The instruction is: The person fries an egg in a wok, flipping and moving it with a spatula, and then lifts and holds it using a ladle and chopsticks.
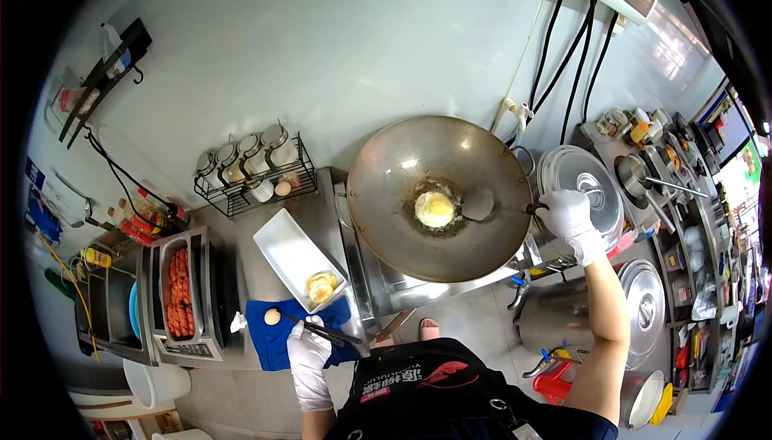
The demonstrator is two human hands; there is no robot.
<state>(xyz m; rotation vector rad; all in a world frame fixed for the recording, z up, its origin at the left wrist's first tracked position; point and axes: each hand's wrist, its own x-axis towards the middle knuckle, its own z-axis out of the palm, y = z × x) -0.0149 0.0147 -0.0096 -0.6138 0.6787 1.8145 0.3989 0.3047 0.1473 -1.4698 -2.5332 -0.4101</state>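
Note:
In a large round wok (386, 175) lies a fried egg (434, 209), browned around the edge. My gloved right hand (567, 213) grips the handle of a wok spatula (478, 204), its blade resting beside the egg. My gloved left hand (309, 345) is closed around dark tongs (334, 334) above a blue cloth (269, 350). Near the tips of the tongs sits a whole brown egg (273, 316); whether they touch cannot be made out. Just beyond the cloth, a long white tray (285, 245) holds cooked egg (322, 286) at its near end.
A wire rack (256, 187) with several jars and another egg stands against the wall. At left, a metal container holds red sausages (178, 291). Lidded steel pots (579, 179) stand right of the wok, beside shelves of supplies. A red stool (555, 380) is below.

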